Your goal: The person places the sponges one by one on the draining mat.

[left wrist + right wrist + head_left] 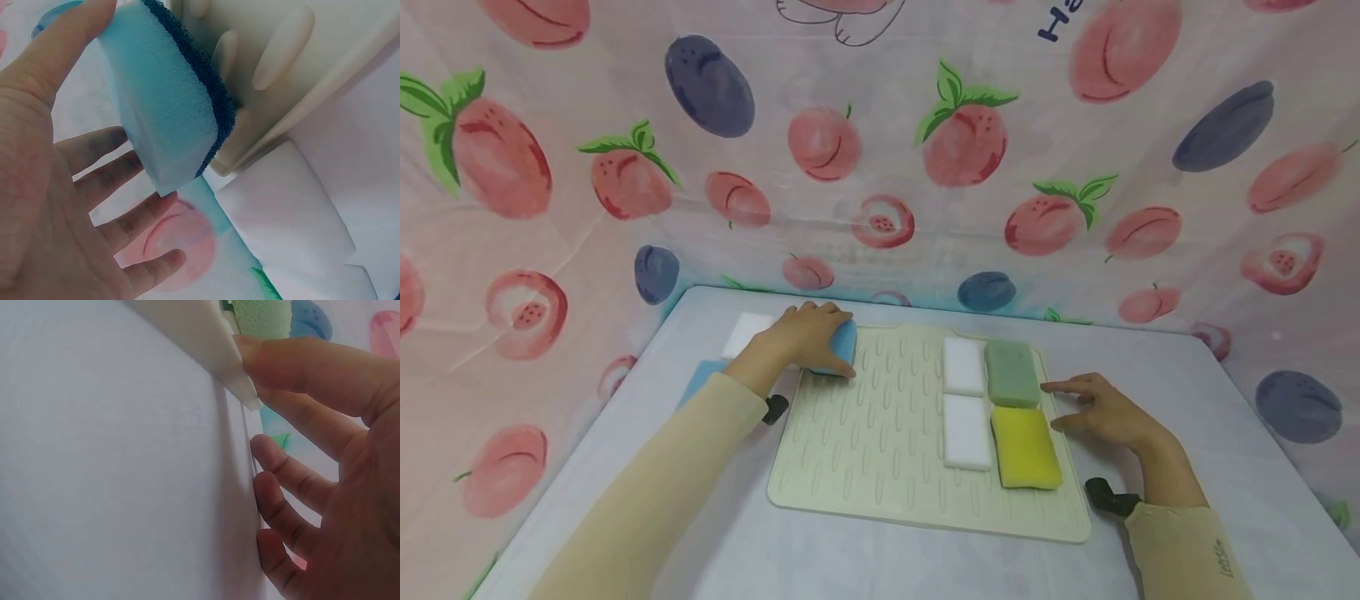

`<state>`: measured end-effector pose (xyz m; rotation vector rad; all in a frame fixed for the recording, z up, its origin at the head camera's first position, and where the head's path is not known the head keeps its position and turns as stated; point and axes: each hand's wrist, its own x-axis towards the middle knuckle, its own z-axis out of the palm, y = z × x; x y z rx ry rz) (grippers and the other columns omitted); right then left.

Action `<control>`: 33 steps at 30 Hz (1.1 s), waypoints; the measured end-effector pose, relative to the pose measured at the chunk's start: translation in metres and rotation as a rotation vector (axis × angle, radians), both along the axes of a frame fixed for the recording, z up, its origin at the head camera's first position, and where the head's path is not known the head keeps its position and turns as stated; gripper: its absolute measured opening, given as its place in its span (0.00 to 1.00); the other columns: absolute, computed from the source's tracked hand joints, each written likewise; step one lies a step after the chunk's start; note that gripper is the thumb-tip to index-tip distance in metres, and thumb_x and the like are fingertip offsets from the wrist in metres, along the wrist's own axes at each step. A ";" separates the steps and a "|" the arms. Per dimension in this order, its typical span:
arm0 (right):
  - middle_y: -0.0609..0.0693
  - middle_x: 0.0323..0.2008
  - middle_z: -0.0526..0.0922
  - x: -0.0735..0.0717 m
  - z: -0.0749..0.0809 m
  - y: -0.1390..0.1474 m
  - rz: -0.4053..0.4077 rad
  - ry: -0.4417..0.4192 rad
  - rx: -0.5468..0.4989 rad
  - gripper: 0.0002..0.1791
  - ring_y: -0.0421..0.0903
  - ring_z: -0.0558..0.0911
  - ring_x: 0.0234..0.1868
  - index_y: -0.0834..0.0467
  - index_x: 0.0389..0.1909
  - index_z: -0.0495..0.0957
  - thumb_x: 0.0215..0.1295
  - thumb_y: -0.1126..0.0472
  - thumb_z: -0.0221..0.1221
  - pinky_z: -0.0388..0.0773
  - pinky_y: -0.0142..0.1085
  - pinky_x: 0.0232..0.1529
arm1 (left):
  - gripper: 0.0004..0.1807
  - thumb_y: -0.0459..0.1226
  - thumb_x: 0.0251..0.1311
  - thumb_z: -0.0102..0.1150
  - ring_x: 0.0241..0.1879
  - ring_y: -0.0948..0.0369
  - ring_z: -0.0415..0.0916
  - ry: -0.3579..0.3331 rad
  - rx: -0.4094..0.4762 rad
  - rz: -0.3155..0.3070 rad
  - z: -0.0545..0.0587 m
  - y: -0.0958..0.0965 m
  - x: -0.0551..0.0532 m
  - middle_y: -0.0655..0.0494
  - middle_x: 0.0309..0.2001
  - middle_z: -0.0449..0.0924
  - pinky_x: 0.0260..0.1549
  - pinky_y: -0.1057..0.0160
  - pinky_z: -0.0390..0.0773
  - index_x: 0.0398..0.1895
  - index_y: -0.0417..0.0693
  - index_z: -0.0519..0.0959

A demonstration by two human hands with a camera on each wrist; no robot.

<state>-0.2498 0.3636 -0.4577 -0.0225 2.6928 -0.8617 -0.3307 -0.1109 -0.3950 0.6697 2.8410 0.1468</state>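
Note:
My left hand (pixel 805 333) grips a blue sponge (pixel 844 343) between thumb and fingers at the far left corner of a cream ridged mat (pixel 887 492). The left wrist view shows the sponge's pale blue foam (pixel 156 94) and dark blue scouring layer (pixel 215 103). On the mat's right side lie a green sponge (pixel 1012 373), a yellow sponge (pixel 1027 448) and two white sponges, one far (pixel 963 366) and one near (pixel 967 432). Beside these, my right hand (pixel 1105 408) has loosely extended fingers at the mat's right edge and holds no sponge.
Left of the mat, a white block (pixel 747 333) and another blue piece (pixel 700 382) lie on the white-covered table (pixel 722 533), partly hidden by my left arm. A fruit-print curtain (pixel 880 167) hangs behind the table. Each wrist wears a dark strap.

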 end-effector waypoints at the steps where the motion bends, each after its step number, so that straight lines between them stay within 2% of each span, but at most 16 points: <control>1: 0.66 0.72 0.59 0.000 0.000 0.000 -0.001 0.001 0.000 0.39 0.66 0.64 0.64 0.51 0.71 0.76 0.57 0.49 0.74 0.69 0.69 0.60 | 0.59 0.66 0.51 0.73 0.76 0.41 0.59 -0.001 0.000 0.001 0.000 0.000 0.000 0.48 0.79 0.61 0.73 0.34 0.59 0.82 0.52 0.60; 17: 0.67 0.71 0.60 0.004 0.000 -0.003 -0.006 0.018 -0.011 0.38 0.67 0.65 0.64 0.52 0.70 0.76 0.57 0.51 0.74 0.68 0.70 0.60 | 0.59 0.67 0.51 0.72 0.78 0.41 0.57 -0.024 -0.013 0.021 -0.009 0.006 -0.008 0.48 0.80 0.59 0.73 0.33 0.58 0.82 0.54 0.59; 26: 0.67 0.71 0.60 0.004 -0.001 -0.004 0.001 0.023 -0.016 0.38 0.66 0.65 0.63 0.52 0.70 0.77 0.57 0.51 0.75 0.69 0.70 0.61 | 0.59 0.66 0.51 0.72 0.78 0.41 0.57 -0.041 -0.003 0.032 -0.010 0.005 -0.009 0.48 0.80 0.59 0.73 0.32 0.57 0.82 0.53 0.59; 33: 0.68 0.71 0.60 0.004 -0.002 -0.002 0.000 0.023 -0.007 0.38 0.67 0.65 0.63 0.52 0.70 0.77 0.57 0.51 0.74 0.69 0.69 0.60 | 0.59 0.65 0.52 0.73 0.79 0.42 0.55 -0.068 0.027 0.034 -0.010 0.004 -0.007 0.49 0.81 0.58 0.75 0.31 0.52 0.83 0.53 0.57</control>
